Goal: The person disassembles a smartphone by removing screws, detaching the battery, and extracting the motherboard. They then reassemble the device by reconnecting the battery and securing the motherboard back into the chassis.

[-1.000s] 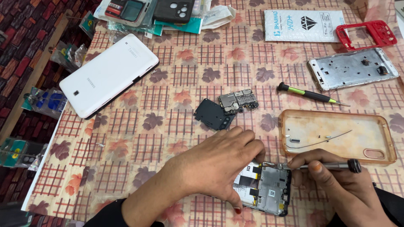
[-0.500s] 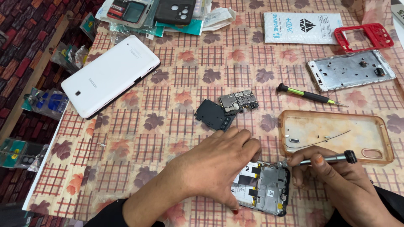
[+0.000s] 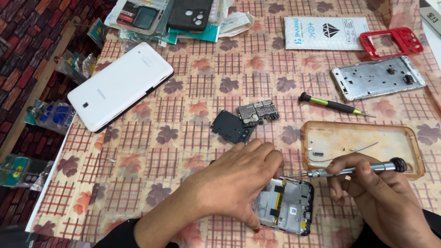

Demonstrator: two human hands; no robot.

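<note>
Left hand [image 3: 239, 177] lies flat, fingers spread, pressing the opened phone frame [image 3: 287, 206] down on the leaf-patterned surface [image 3: 183, 138] near the front edge. Right hand [image 3: 376, 193] is closed around a silver precision screwdriver [image 3: 349, 170], held almost level with its tip at the frame's top edge. Just beyond sit a clear orange phone case [image 3: 363, 144], a circuit board [image 3: 258, 111], a black cover plate [image 3: 231, 126] and a green-handled screwdriver [image 3: 333, 104]. A white tablet [image 3: 120, 86] lies well off to the left.

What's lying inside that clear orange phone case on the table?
Inside the clear orange case lie a thin curved wire, a small oblong metal part and some tiny specks, perhaps screws. The right hand and its screwdriver cover the case's near edge.
</note>
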